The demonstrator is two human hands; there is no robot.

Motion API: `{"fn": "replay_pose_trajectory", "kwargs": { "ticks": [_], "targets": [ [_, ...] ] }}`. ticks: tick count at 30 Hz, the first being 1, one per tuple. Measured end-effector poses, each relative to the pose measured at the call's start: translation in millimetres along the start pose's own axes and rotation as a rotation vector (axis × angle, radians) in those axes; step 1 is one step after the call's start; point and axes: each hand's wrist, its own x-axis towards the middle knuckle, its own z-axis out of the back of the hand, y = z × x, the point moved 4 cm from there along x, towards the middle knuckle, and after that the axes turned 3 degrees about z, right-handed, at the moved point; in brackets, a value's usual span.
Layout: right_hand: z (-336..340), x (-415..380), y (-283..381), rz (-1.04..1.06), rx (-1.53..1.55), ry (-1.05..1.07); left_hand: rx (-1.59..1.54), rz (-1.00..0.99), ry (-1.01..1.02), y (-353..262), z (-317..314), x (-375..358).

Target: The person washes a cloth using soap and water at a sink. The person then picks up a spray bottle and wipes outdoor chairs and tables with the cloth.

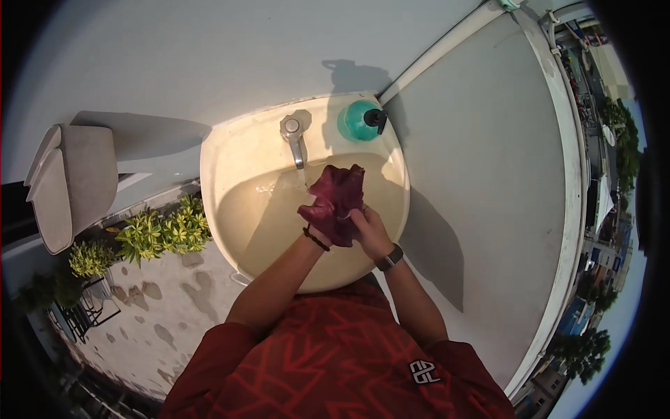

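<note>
A dark red cloth lies bunched over the sink basin, close to the running tap. Most of my left hand is covered by the cloth, so its fingers are hidden; a dark bracelet circles that wrist. My right hand, with a watch on the wrist, grips the cloth's right edge with thumb and fingers. A thin stream of water falls from the spout just left of the cloth.
The cream sink is fixed to the wall. A teal pump bottle stands on its back right corner. Green plants grow at the left, near a grey wall-mounted object. A low wall runs along the right.
</note>
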Motion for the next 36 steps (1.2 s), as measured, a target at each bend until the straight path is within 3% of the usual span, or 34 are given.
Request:
{"fn": "replay_pose_trajectory", "kwargs": {
  "ticks": [2, 4, 5, 7, 10, 12, 17, 22, 23, 27, 28, 30, 33, 35, 36],
  "targets": [
    [15.9, 4.6, 6.3, 0.086, -0.234, -0.109, 0.047, 0.117, 0.645, -26.2, 12.3, -8.7],
    [23.4, 2.7, 24.5, 0.155, -0.345, -0.035, 0.633, 0.017, 0.085, -66.6, -39.9, -45.3],
    [22.7, 4.3, 24.0, 0.152, -0.340, -0.037, 0.636, 0.022, 0.080, -75.5, -29.7, -53.9],
    [23.3, 13.4, 28.6, 0.162, -0.156, -0.099, -0.016, 0.253, -0.220, -79.1, 5.2, -63.5],
    [-13.1, 47.6, 23.4, 0.212, -0.164, -0.218, 0.002, 0.226, -0.208, -47.2, 6.3, -48.6],
    [-24.7, 76.7, -7.2, 0.383, -0.603, -0.499, 0.550, -0.063, -0.388, -35.6, 27.0, -29.7],
    [-54.9, 78.1, -31.9, 0.491, -0.823, -0.364, 0.871, -0.169, -0.672, -59.3, 31.4, -27.1],
    [-75.8, 70.0, -56.4, 0.687, -0.863, -0.415, 0.713, -0.063, -0.748, -84.2, 56.5, -13.0],
    [-72.3, 68.6, -56.6, 0.674, -0.871, -0.412, 0.703, -0.056, -0.758, -77.1, 62.7, -18.8],
    [-48.7, 109.8, -29.9, 0.219, -0.705, -0.372, 1.045, -0.282, -0.628, -61.9, 54.8, -15.5],
    [-56.3, 101.3, -38.6, 0.268, -0.848, -0.387, 1.036, -0.289, -0.626, -66.2, 61.6, -9.5],
    [-74.9, 66.9, -52.8, 0.312, -0.986, -0.391, 0.918, -0.169, -0.636, -93.3, 96.0, 3.0],
    [-90.9, 37.3, -44.9, 0.117, -0.697, 0.025, 0.820, -0.022, -0.630, -111.5, 115.2, 0.3],
    [-56.8, 44.9, -11.5, 0.029, -0.585, 0.146, 0.354, 0.000, -0.465, -108.2, 67.5, -28.6],
    [-39.5, 52.7, -0.4, -0.072, -0.265, 0.162, 0.124, 0.003, -0.375, -109.1, 41.6, -42.1]
  ]
}}
